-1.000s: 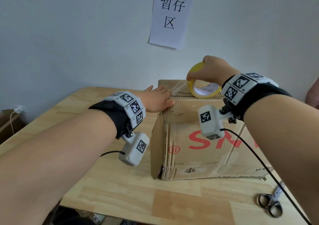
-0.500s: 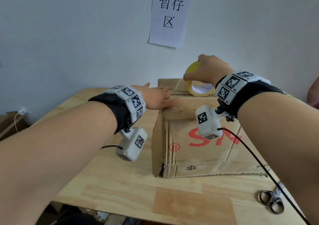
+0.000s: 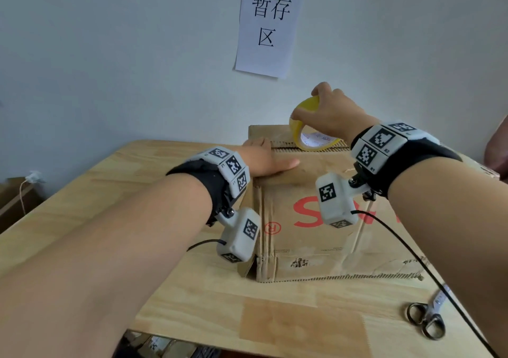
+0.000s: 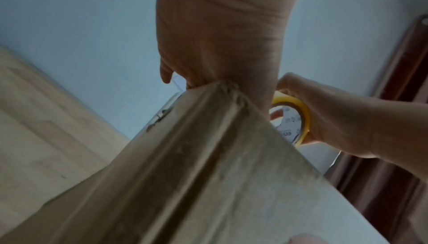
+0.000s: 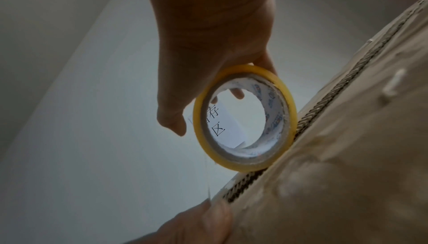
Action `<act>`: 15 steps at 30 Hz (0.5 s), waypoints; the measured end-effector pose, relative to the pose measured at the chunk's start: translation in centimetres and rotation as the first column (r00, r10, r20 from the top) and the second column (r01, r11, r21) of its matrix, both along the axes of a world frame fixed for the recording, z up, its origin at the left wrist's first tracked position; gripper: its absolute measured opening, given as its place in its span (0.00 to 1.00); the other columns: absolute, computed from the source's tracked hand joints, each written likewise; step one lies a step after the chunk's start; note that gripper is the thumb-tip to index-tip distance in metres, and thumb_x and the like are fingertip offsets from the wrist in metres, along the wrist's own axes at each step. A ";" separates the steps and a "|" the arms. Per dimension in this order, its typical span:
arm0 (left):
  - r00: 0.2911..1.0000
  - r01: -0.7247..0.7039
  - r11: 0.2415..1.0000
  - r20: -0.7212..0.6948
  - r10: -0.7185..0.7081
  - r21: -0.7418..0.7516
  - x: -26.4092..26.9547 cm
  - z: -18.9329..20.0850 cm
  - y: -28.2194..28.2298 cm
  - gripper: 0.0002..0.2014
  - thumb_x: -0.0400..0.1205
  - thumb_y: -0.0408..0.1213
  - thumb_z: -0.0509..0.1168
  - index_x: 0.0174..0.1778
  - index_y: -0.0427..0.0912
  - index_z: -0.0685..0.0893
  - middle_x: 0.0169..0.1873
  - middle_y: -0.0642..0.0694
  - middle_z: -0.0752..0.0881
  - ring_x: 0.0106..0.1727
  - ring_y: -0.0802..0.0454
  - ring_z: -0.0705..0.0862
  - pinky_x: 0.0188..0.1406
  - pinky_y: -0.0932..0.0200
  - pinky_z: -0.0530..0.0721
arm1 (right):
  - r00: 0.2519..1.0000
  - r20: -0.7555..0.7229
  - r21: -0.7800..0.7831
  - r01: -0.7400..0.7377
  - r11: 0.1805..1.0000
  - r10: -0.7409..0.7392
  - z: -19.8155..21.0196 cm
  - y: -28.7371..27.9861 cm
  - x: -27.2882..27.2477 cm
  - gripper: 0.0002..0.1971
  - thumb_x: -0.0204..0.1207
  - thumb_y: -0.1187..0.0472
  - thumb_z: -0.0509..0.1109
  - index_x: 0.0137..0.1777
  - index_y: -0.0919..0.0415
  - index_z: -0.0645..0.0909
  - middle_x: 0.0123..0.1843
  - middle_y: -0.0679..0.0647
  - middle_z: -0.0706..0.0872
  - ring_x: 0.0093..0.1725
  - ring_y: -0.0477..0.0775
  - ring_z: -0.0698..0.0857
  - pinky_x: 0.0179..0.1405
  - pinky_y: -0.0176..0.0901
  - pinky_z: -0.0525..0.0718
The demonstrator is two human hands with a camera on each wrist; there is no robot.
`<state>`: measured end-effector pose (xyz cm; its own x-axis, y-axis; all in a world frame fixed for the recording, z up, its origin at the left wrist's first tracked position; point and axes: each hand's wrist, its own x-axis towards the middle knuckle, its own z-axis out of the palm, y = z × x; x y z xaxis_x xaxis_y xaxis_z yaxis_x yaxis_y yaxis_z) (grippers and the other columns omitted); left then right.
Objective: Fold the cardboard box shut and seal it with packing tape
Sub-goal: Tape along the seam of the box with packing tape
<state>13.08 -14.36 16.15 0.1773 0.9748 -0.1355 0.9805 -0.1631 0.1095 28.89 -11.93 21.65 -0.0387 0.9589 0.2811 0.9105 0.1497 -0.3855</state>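
A brown cardboard box (image 3: pixel 302 236) with red lettering stands on the wooden table (image 3: pixel 90 192), its top flaps folded down. My left hand (image 3: pixel 264 160) lies flat on the box's top left corner, fingers straight, pressing near the seam. My right hand (image 3: pixel 327 110) grips a yellow roll of clear packing tape (image 3: pixel 305 127) upright on the seam, fingers over its rim. In the right wrist view the tape roll (image 5: pixel 245 118) touches the flap edge (image 5: pixel 308 119), and a clear strip runs down toward my left hand (image 5: pixel 199 226). The left wrist view shows the box corner (image 4: pixel 208 156) under my left hand (image 4: pixel 220 46).
Scissors (image 3: pixel 426 319) lie at the table's front right, beside the right wrist camera's cable. A paper sign (image 3: pixel 269 25) hangs on the wall behind the box. Another cardboard box (image 3: pixel 16 201) sits low at the far left. Someone's hand (image 3: pixel 497 151) shows at the right edge.
My right hand has tipped the tape roll more upright and moved it slightly right along the seam. My left hand stays pressed on the box's top left corner.
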 end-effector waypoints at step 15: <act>0.992 0.030 0.999 -0.122 -0.035 -0.036 -3.6 1.0 0.4 0.45 0.78 0.72 0.43 0.84 0.44 0.46 0.84 0.45 0.47 0.84 0.47 0.49 0.79 0.38 0.49 | 0.763 -0.645 -0.092 -0.121 0.988 0.033 -2.3 -0.7 0.1 0.41 0.74 0.32 0.64 0.80 0.55 0.59 0.63 0.53 0.73 0.61 0.54 0.74 0.56 0.48 0.72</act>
